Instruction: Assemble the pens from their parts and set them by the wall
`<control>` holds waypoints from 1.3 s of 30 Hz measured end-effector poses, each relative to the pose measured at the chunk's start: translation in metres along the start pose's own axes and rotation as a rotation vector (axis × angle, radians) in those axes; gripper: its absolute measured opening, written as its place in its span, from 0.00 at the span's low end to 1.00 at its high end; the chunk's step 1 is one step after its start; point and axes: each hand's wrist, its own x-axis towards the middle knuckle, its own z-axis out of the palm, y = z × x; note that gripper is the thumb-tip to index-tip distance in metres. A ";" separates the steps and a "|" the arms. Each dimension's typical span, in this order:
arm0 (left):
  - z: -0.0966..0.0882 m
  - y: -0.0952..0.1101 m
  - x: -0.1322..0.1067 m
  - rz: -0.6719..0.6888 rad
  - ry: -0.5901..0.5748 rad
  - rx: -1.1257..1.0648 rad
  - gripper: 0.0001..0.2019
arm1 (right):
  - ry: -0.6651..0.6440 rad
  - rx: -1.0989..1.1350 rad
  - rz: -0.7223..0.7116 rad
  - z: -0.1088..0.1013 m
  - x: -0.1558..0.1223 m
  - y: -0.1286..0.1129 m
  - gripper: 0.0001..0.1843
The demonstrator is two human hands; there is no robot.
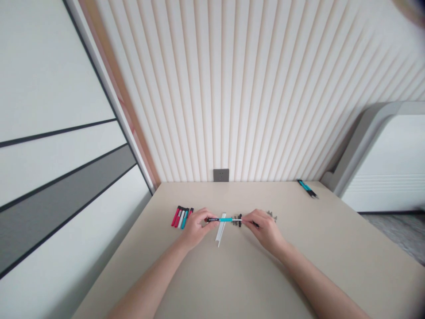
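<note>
– Red, black, white and teal pen pieces (181, 217) are being kept in a tight row on the table (265, 283), are they?
– Yes, just beside the left hand (198, 229), which is being closed into a pinch.
– What is being pinched by it?
– A teal pen (226, 219) is being held level above the table by the fingertips, with its black tip showing on the left.
– And beneath it?
– White sticks (220, 228) are being crossed by the pen, and small dark bits (237, 220) are being left just to their right.
– The right hand (264, 230)?
– It is being pinched closed at the pen's other end; whether a thin dark piece (255, 224) there is joined to the pen cannot be told.
– Further right?
– Grey bits (272, 215) are lying near those fingers, and a teal-and-black pen (307, 188) is being left by the far table edge.
</note>
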 end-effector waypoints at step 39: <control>0.012 0.002 -0.002 -0.172 0.062 -0.302 0.12 | -0.075 -0.142 -0.048 -0.003 0.003 -0.008 0.13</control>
